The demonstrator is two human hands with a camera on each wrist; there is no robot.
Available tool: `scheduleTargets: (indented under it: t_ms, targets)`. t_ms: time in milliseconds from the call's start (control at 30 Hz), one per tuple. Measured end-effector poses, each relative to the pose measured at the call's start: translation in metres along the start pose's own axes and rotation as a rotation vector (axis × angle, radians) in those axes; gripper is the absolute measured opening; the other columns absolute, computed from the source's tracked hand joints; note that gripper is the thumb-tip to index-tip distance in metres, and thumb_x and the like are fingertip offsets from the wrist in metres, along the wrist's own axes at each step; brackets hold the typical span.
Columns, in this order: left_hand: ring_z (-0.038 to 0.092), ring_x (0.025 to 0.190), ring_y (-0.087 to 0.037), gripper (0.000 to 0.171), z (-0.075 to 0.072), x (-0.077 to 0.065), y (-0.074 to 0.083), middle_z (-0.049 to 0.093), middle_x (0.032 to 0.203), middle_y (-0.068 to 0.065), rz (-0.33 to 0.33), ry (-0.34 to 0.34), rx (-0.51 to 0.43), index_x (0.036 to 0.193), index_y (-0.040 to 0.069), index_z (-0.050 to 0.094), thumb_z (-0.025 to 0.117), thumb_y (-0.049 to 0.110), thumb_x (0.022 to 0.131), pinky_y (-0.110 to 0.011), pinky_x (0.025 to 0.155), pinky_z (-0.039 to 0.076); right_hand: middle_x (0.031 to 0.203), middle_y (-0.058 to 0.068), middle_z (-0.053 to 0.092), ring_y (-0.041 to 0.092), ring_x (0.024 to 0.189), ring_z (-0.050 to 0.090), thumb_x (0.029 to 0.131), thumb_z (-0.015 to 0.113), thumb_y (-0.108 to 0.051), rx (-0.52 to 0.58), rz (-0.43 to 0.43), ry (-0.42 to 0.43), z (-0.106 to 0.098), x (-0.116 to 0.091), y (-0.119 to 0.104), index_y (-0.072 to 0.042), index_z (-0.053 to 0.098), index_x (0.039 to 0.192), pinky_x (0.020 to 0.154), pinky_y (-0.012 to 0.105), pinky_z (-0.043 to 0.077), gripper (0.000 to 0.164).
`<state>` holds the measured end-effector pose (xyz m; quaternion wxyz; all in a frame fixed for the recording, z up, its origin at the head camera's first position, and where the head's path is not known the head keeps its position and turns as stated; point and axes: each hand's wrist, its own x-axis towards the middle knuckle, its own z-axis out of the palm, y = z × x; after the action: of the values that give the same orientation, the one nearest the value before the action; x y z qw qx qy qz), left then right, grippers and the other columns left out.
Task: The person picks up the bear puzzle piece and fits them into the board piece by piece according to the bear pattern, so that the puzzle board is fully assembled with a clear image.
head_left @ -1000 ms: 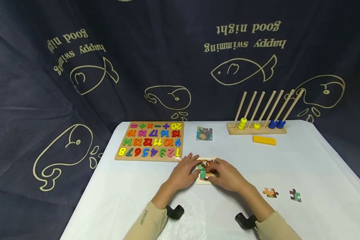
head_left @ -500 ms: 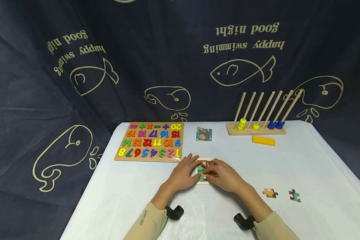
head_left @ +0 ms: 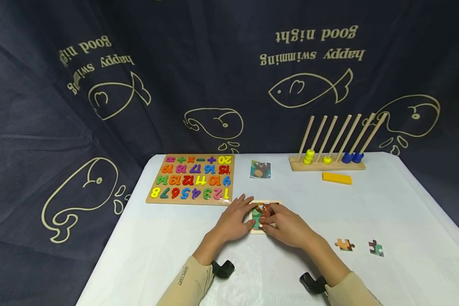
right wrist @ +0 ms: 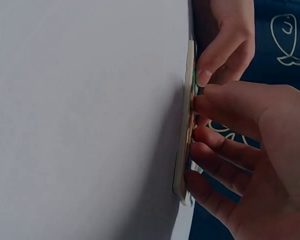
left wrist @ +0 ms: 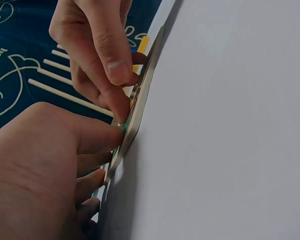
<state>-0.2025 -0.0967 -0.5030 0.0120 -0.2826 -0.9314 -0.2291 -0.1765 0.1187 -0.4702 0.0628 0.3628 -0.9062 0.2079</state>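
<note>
In the head view a small jigsaw puzzle (head_left: pixel 256 213) with a bear picture lies in a pale wooden tray (head_left: pixel 257 232) on the white table. My left hand (head_left: pixel 233 219) rests along the tray's left side, fingers extended and thumb touching the puzzle's face. Over the right half of the puzzle, my right hand (head_left: pixel 287 225) pinches a puzzle piece at its surface with curled fingers; most of that piece is hidden. In the right wrist view the right hand's fingertips meet the face of the tray (right wrist: pixel 182 165), close to the left thumb. Two loose pieces, an orange one (head_left: pixel 345 245) and a brown-green one (head_left: pixel 376 247), lie to the right.
A wooden number board (head_left: pixel 191 180) lies at the back left. A bear picture card (head_left: pixel 260 169) is behind the tray. At the back right stand a peg counting rack (head_left: pixel 327 165) with beads and a yellow block (head_left: pixel 336 178). A dark curtain hangs behind.
My right fingertips have shifted slightly left over the puzzle and cover more of its lower middle. The left hand and the two loose pieces stay where they were.
</note>
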Motion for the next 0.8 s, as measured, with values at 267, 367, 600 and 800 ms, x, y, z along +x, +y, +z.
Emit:
scheduleTargets:
  t_ms: [267, 367, 600, 800]
  targets:
    - [0.02, 0.143, -0.025, 0.054, 0.001, 0.001, 0.0, 0.035, 0.152, -0.002, 0.004, -0.01, 0.008, 0.141, 0.016, 0.051, 0.06, 0.033, 0.091, -0.039, 0.116, 0.014, 0.093, -0.004, 0.047, 0.011, 0.076, 0.045, 0.087, 0.071, -0.027, -0.11, 0.01, -0.046, -0.002, -0.002, -0.004, -0.02, 0.077, 0.094, 0.062, 0.032, 0.046, 0.012]
    - [0.02, 0.143, -0.025, 0.054, 0.0, 0.001, 0.0, 0.036, 0.152, -0.003, 0.005, -0.006, -0.006, 0.141, 0.015, 0.051, 0.061, 0.033, 0.091, -0.039, 0.116, 0.013, 0.095, -0.003, 0.049, 0.011, 0.078, 0.047, 0.087, 0.071, -0.027, -0.085, 0.013, -0.038, -0.001, -0.003, -0.003, -0.019, 0.078, 0.095, 0.063, 0.033, 0.047, 0.013]
    - [0.02, 0.143, -0.026, 0.053, -0.001, 0.0, 0.0, 0.036, 0.152, -0.004, 0.013, -0.004, -0.027, 0.14, 0.014, 0.051, 0.06, 0.032, 0.091, -0.04, 0.116, 0.014, 0.101, 0.001, 0.056, 0.013, 0.085, 0.051, 0.088, 0.07, -0.017, 0.175, 0.051, -0.008, 0.002, -0.004, 0.007, -0.01, 0.074, 0.106, 0.074, 0.033, 0.047, 0.019]
    - [0.018, 0.143, -0.024, 0.055, -0.001, -0.001, 0.0, 0.034, 0.153, -0.002, 0.006, -0.006, -0.024, 0.142, 0.016, 0.05, 0.06, 0.034, 0.091, -0.041, 0.116, 0.014, 0.104, 0.0, 0.056, 0.013, 0.085, 0.052, 0.093, 0.064, -0.017, 0.321, 0.127, -0.042, 0.0, -0.005, 0.014, -0.009, 0.071, 0.115, 0.072, 0.032, 0.045, 0.024]
